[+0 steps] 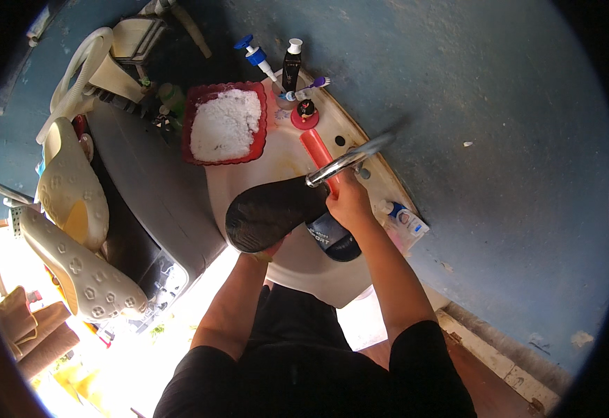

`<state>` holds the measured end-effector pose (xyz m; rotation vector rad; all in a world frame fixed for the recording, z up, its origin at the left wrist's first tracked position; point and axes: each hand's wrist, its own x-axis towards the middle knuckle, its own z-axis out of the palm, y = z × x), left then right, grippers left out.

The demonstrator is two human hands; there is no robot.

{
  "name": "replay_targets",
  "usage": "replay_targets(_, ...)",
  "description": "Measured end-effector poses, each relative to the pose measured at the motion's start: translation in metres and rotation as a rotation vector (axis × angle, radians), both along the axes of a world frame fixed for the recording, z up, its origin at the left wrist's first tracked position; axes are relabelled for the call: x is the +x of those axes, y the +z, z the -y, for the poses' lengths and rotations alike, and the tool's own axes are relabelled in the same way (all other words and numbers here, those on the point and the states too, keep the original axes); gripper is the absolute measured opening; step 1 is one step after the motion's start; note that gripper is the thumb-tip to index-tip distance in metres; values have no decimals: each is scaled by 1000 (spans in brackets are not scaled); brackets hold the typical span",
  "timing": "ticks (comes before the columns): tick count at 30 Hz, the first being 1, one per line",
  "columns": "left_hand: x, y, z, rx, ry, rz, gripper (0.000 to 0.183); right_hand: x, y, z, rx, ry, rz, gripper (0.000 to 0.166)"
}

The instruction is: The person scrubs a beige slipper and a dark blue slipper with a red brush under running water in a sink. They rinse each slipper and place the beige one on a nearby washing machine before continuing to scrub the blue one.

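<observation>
My left hand [279, 246] grips a black slipper [270, 214] from below, its dark sole turned upward over a white washbasin [312, 285]. Most of that hand's fingers are hidden behind the slipper. In my right hand [350, 204] is a red plastic tool [316, 149], probably a brush; its working side cannot be seen. That hand is at the slipper's right end, close to the chrome faucet [338, 166]. A second dark slipper [343, 245] with writing on its strap lies in the basin, partly behind my right forearm.
On the basin's left edge stands a red scalloped dish [261, 149] of white powder. A black bottle [291, 70], a purple toothbrush [319, 82] and a small figurine [306, 112] occupy the back corner. A blue-capped tube [411, 222] lies right. Beige clogs [87, 279] rest left by a grey tub [147, 157].
</observation>
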<state>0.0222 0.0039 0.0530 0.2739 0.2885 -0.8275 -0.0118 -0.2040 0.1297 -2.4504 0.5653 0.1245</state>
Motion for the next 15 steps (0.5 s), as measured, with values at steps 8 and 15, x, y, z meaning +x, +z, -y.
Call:
replay_targets(8, 9, 1, 18, 145, 59, 94, 35, -78, -9, -41, 193, -72, 34, 75)
replay_targets(15, 20, -45, 16, 380, -38, 157, 30, -96, -23, -54, 424, -188, -124, 80)
